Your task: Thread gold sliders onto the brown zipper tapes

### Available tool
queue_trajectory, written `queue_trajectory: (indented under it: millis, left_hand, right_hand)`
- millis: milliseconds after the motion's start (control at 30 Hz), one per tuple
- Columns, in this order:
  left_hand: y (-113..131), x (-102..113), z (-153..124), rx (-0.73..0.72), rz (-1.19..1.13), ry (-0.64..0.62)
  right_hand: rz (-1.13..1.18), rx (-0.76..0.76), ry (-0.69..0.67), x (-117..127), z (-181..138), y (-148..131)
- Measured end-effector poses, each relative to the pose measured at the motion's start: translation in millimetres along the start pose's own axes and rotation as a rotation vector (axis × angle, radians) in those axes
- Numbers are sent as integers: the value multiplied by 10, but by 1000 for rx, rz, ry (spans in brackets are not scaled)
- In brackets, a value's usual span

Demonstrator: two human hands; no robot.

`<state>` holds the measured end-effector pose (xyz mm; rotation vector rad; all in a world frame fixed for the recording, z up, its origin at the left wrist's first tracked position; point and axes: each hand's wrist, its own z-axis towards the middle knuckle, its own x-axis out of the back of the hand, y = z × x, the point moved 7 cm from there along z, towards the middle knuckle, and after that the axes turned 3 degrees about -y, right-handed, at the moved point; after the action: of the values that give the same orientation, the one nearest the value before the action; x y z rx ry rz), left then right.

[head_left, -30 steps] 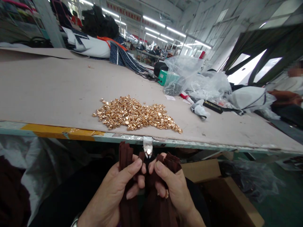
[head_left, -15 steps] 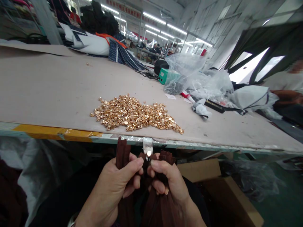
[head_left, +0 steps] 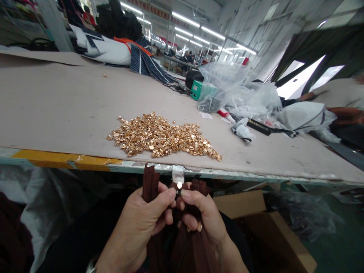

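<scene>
My left hand (head_left: 148, 214) is closed around dark brown zipper tapes (head_left: 150, 182), whose ends stick up past the fingers. A bunch of the same brown zipper tapes (head_left: 200, 186) is gripped in my right hand (head_left: 200, 208). Both thumbs and forefingers pinch close together just below the table edge, at a small shiny gold zipper slider (head_left: 179, 185). The slider sits at the lower end of a strip of clear tape (head_left: 178, 173) fixed to the edge. Lower lengths of the tapes hang down between my wrists. My fingertips hide where tape and slider meet.
A heap of gold zipper sliders (head_left: 162, 136) lies on the table (head_left: 57, 106) near its front edge. Behind it are a green box (head_left: 196, 90), plastic bags (head_left: 244, 91) and striped fabric (head_left: 148, 64). An open cardboard box (head_left: 278, 235) stands below right. Another person (head_left: 338, 93) is at the right.
My left hand has moved slightly right and up, bringing its fingertips closer to the slider and to my right hand. My right hand has hardly moved.
</scene>
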<state>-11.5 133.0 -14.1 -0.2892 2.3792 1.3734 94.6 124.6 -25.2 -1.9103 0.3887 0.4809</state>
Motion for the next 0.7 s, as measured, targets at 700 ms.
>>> queue_trajectory:
  millis: [700]
  left_hand:
    - [-101,19,12,-68,30,20]
  right_hand:
    - [-28,81,43,16,58,-62]
